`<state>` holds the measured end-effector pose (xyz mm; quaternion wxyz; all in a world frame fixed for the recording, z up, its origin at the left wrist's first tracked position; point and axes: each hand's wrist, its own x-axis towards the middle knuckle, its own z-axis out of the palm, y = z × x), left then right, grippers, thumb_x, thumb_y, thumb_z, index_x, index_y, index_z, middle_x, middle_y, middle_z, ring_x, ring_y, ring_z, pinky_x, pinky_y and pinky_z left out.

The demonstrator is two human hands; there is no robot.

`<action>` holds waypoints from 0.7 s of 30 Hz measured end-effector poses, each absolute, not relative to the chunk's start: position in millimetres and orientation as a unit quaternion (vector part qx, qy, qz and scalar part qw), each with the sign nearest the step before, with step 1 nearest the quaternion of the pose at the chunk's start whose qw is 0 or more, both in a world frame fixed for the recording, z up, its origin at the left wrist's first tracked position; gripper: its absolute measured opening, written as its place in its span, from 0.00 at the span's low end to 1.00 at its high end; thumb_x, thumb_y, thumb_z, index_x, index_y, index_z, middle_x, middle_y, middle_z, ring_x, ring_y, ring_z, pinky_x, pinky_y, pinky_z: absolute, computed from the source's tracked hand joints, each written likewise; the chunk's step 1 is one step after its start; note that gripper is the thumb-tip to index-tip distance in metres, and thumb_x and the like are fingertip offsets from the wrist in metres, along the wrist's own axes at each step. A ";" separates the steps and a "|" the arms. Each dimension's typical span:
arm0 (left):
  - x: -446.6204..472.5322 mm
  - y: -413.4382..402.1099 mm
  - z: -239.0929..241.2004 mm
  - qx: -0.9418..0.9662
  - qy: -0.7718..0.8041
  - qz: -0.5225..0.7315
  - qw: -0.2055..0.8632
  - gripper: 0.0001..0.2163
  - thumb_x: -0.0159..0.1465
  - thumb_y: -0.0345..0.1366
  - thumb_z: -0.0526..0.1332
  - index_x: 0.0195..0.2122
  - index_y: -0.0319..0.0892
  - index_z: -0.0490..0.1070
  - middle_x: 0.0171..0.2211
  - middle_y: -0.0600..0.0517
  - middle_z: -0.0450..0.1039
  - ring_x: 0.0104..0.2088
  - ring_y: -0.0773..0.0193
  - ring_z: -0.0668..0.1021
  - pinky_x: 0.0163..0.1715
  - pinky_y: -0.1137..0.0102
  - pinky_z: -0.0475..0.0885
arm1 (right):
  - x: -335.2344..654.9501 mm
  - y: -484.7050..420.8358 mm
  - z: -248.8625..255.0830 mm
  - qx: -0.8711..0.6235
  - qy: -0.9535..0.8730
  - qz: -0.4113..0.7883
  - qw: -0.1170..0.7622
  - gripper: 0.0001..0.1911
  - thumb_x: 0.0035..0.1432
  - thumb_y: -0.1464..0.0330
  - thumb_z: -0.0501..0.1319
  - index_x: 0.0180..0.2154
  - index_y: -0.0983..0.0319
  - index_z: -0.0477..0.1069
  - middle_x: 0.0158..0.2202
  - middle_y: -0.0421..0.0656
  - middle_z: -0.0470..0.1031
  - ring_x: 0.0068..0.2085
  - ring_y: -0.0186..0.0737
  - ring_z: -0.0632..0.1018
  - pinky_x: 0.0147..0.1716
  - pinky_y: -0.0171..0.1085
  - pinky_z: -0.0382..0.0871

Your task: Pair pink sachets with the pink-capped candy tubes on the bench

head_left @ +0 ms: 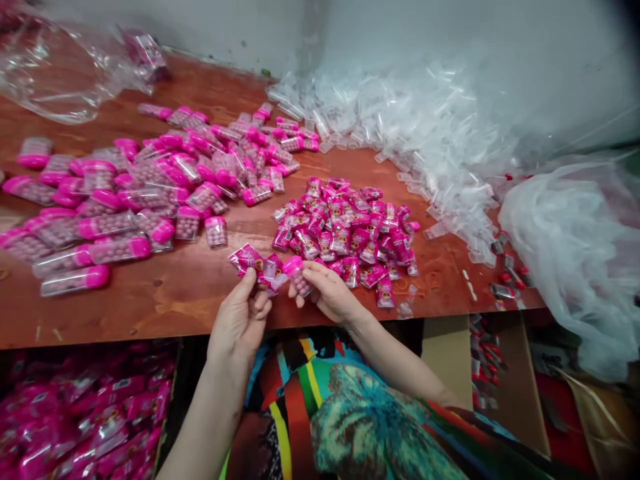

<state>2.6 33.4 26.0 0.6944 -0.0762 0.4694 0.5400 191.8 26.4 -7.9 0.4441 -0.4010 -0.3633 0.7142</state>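
Near the table's front edge, my left hand (243,313) pinches a pink printed packet (247,259) between thumb and fingers. Another pink packet with a clear, crumpled part (273,273) shows just right of it, close to the fingertips. My right hand (327,291) is closed on a small clear candy container (299,277) with a bright pink cap and pink balls inside, held tilted. Both hands are close together. A heap of pink sachets (345,230) lies just beyond them, and many pink-capped containers (165,173) spread over the left side.
A mound of clear empty plastic tubes (400,127) leans at the back wall. A translucent bag (575,247) stands at right, beside small red-and-clear pieces (505,280). Below the table (175,307) are a box of pink packages (85,420) at left and a cardboard box (447,357) at right.
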 end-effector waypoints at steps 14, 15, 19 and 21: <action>27.9 28.1 24.8 -0.062 0.495 0.510 0.701 0.18 0.73 0.27 0.81 0.33 0.43 0.74 0.24 0.60 0.71 0.15 0.76 0.64 0.13 0.78 0.56 | 192.0 0.7 -20.4 -0.457 -0.371 0.653 0.477 0.37 0.71 0.33 0.76 0.59 0.57 0.80 0.37 0.41 0.86 0.29 0.37 0.79 0.34 0.39 0.81; 27.5 28.1 26.1 -0.059 0.498 0.505 0.702 0.18 0.72 0.26 0.82 0.33 0.43 0.74 0.24 0.60 0.70 0.15 0.76 0.64 0.13 0.78 0.56 | 192.2 0.0 -21.2 -0.455 -0.367 0.658 0.474 0.37 0.71 0.33 0.77 0.59 0.57 0.80 0.38 0.41 0.87 0.29 0.37 0.78 0.34 0.39 0.81; 25.8 27.6 25.8 -0.051 0.506 0.499 0.702 0.19 0.71 0.27 0.83 0.33 0.44 0.74 0.23 0.60 0.68 0.15 0.75 0.64 0.13 0.78 0.56 | 191.5 -3.1 -25.1 -0.460 -0.355 0.669 0.463 0.39 0.72 0.34 0.75 0.63 0.58 0.82 0.40 0.44 0.89 0.31 0.39 0.79 0.31 0.38 0.78; 25.8 26.9 22.7 -0.050 0.502 0.506 0.699 0.19 0.70 0.28 0.83 0.32 0.44 0.73 0.24 0.61 0.68 0.16 0.75 0.63 0.13 0.78 0.55 | 191.6 -4.4 -27.0 -0.461 -0.351 0.672 0.461 0.40 0.72 0.34 0.74 0.65 0.59 0.83 0.41 0.45 0.88 0.33 0.41 0.81 0.30 0.38 0.78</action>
